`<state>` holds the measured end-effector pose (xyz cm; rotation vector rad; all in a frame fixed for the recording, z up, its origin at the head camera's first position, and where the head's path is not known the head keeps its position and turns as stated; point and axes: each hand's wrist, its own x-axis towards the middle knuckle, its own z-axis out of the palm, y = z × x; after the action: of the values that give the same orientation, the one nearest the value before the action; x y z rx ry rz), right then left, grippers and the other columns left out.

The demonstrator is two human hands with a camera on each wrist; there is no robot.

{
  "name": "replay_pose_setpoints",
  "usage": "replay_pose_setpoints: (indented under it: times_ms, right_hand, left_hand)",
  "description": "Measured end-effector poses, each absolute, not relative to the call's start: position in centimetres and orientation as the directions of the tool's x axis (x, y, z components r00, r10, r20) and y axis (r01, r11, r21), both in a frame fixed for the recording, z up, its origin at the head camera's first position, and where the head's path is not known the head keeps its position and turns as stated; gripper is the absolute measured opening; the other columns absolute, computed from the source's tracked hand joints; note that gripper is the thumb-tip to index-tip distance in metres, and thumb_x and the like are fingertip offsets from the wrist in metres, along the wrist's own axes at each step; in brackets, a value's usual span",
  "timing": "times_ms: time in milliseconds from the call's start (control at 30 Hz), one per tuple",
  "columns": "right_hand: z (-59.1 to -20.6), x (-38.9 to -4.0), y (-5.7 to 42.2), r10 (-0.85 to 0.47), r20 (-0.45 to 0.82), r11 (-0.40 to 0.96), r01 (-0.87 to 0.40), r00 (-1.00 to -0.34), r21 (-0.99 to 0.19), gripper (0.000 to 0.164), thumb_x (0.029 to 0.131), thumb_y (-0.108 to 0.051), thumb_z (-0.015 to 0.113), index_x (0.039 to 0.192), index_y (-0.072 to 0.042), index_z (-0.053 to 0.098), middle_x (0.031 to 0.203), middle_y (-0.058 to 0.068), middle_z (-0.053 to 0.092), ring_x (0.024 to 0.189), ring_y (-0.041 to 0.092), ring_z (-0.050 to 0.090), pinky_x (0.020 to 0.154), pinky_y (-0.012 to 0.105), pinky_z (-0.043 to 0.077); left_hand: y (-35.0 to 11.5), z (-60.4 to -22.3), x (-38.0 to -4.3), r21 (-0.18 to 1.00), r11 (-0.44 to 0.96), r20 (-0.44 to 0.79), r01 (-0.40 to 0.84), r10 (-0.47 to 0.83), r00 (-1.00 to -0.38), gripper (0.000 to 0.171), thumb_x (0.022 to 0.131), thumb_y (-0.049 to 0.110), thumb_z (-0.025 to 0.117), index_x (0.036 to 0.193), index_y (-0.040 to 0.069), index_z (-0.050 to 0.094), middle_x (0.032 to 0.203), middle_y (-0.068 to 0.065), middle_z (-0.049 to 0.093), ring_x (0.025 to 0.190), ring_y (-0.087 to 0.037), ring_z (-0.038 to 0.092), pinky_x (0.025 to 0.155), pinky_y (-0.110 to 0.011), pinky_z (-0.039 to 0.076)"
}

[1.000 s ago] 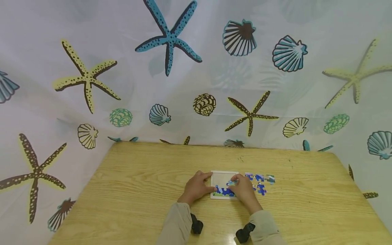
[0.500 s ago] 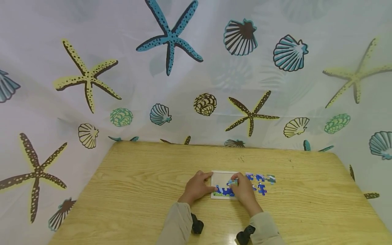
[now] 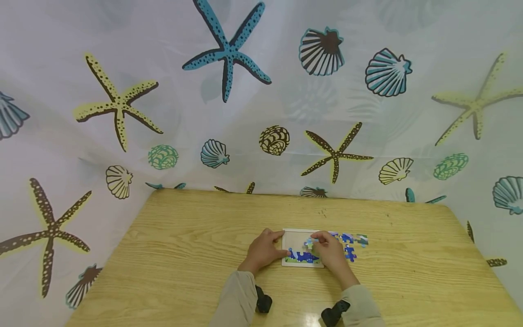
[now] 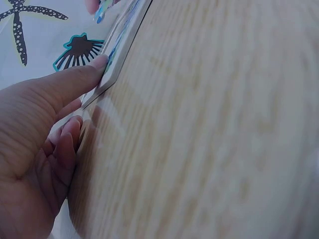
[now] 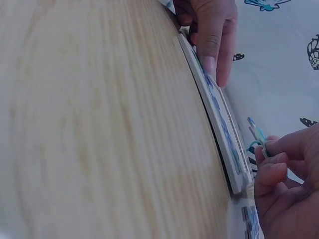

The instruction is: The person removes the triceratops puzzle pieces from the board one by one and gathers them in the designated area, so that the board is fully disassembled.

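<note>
A small white-framed puzzle tray (image 3: 302, 229) lies on the table, with a row of joined blue and green pieces (image 3: 302, 257) along its near side. My left hand (image 3: 263, 250) steadies the tray's left side, its index finger at the far corner and its straight thumb pressing near the lower left pieces. My right hand (image 3: 332, 251) pinches a light blue and green jigsaw piece (image 3: 309, 244) between thumb and fingertips, above the tray's right half. In the right wrist view that jigsaw piece (image 5: 256, 133) is held tilted, raised over the tray (image 5: 219, 119).
Several loose jigsaw pieces (image 3: 350, 253) lie right of the tray, some partly hidden behind my right hand. The wooden table (image 3: 196, 236) meets a white curtain (image 3: 245, 104) printed with starfish and shells at its back and sides. Black wrist mounts (image 3: 263, 302) sit at both sleeves.
My right hand has drawn slightly to the right with the jigsaw piece, which is now turned and shows more green. More of the near row shows. My left hand stays put.
</note>
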<state>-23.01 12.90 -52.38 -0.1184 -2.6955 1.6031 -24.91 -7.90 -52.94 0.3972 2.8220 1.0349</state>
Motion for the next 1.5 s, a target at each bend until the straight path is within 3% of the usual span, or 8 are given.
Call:
replay_pose_setpoints:
  times_ms: [100,267,400,533,733,933,1067,1500]
  right_hand:
    - [-52.5,-23.0,13.5,0.082,-0.048,0.448,0.080,-0.995,-0.891,0.017,0.092,-0.008,0.058,0.105,-0.007,0.067,0.108,0.013,0.057,0.093,0.023,0.057,0.072,0.034,0.047]
    - [-52.4,-22.9,15.0,0.093,-0.094,0.359,0.121,-0.991,-0.926,0.019,0.093,-0.006,0.055,0.110,-0.003,0.064,0.104,0.012,0.051,0.060,0.013,0.047,0.047,0.023,0.038]
    - [-52.2,-22.9,16.6,0.111,-0.121,0.328,0.151,-0.986,-0.933,0.022,0.093,-0.007,0.054,0.113,-0.002,0.062,0.100,0.010,0.049,0.049,0.009,0.037,0.043,0.021,0.033]
    - [-52.0,-22.8,18.4,0.137,-0.122,0.360,0.164,-0.983,-0.918,0.023,0.093,-0.006,0.054,0.114,-0.002,0.062,0.100,0.011,0.051,0.052,0.009,0.038,0.045,0.021,0.034]
    - [-51.7,-22.3,21.3,0.177,-0.109,0.425,0.176,-0.978,-0.888,0.026,0.093,-0.008,0.054,0.117,0.000,0.062,0.109,0.014,0.054,0.084,0.017,0.045,0.060,0.025,0.040]
    - [-51.8,-21.7,23.6,0.209,-0.159,0.428,0.236,-0.965,-0.872,0.029,0.094,-0.009,0.051,0.121,0.000,0.060,0.113,0.016,0.052,0.091,0.022,0.044,0.068,0.029,0.039]
    - [-52.3,-21.4,24.5,0.214,-0.149,0.440,0.231,-0.965,-0.868,0.029,0.094,-0.009,0.051,0.119,0.004,0.059,0.119,0.020,0.052,0.105,0.028,0.046,0.082,0.036,0.040]
    - [-52.9,-21.1,25.0,0.244,-0.116,0.497,0.227,-0.963,-0.837,0.023,0.092,-0.008,0.056,0.110,0.006,0.061,0.106,0.019,0.057,0.098,0.029,0.049,0.083,0.039,0.038]
  left_hand:
    - [-7.9,-53.1,-25.0,0.643,0.737,-0.011,0.208,0.280,-0.960,0.068,0.077,0.039,0.077,0.135,0.014,0.055,0.087,0.002,0.044,0.068,-0.014,0.040,0.060,-0.029,0.031]
    - [-7.9,-53.5,-25.2,0.634,0.742,-0.002,0.215,0.280,-0.960,0.068,0.076,0.041,0.078,0.135,0.015,0.055,0.087,0.003,0.045,0.068,-0.013,0.040,0.061,-0.028,0.031]
    - [-8.0,-53.5,-25.3,0.638,0.738,0.000,0.217,0.282,-0.959,0.069,0.076,0.040,0.078,0.135,0.014,0.055,0.088,0.002,0.045,0.069,-0.013,0.041,0.061,-0.029,0.032]
    - [-8.0,-53.5,-25.3,0.636,0.742,-0.007,0.211,0.279,-0.960,0.069,0.076,0.041,0.077,0.136,0.015,0.054,0.088,0.002,0.045,0.069,-0.014,0.040,0.061,-0.029,0.031]
    - [-7.9,-53.5,-25.4,0.633,0.744,-0.004,0.213,0.279,-0.960,0.070,0.076,0.041,0.078,0.136,0.015,0.055,0.087,0.002,0.044,0.068,-0.014,0.039,0.061,-0.028,0.030]
    - [-8.0,-53.4,-25.3,0.640,0.739,-0.011,0.208,0.280,-0.960,0.070,0.076,0.042,0.078,0.135,0.015,0.055,0.087,0.002,0.045,0.068,-0.014,0.039,0.061,-0.029,0.031]
    - [-8.0,-53.5,-25.3,0.641,0.740,-0.012,0.206,0.278,-0.960,0.070,0.076,0.042,0.077,0.136,0.015,0.055,0.087,0.002,0.045,0.069,-0.014,0.040,0.061,-0.029,0.031]
    - [-8.0,-53.3,-25.1,0.641,0.741,-0.015,0.202,0.275,-0.961,0.069,0.076,0.042,0.077,0.136,0.015,0.054,0.090,0.002,0.046,0.069,-0.015,0.040,0.062,-0.029,0.030]
